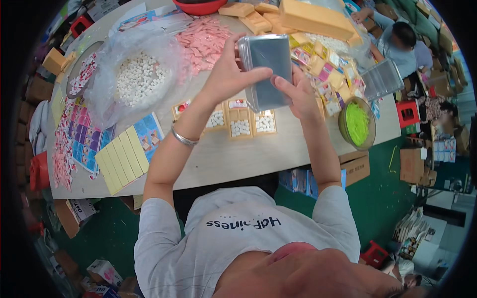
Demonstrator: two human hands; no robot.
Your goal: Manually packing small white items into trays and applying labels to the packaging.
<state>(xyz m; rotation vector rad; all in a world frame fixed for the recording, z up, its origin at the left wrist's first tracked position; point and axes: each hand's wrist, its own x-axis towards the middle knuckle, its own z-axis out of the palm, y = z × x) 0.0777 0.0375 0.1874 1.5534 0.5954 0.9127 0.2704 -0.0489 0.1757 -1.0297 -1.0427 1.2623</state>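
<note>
Both my hands hold up a stack of clear, shiny rectangular lids above the table. My left hand grips its left edge, thumb across the front. My right hand pinches the lower right corner. Below the stack, small yellow trays filled with white pellets lie in a row on the pale table. A silver bracelet sits on my left wrist.
A clear bag of white pellets lies left, pink packets behind it. Yellow strips and colourful cards sit at the left edge. A bowl of green strands stands right. Another person sits at the far right.
</note>
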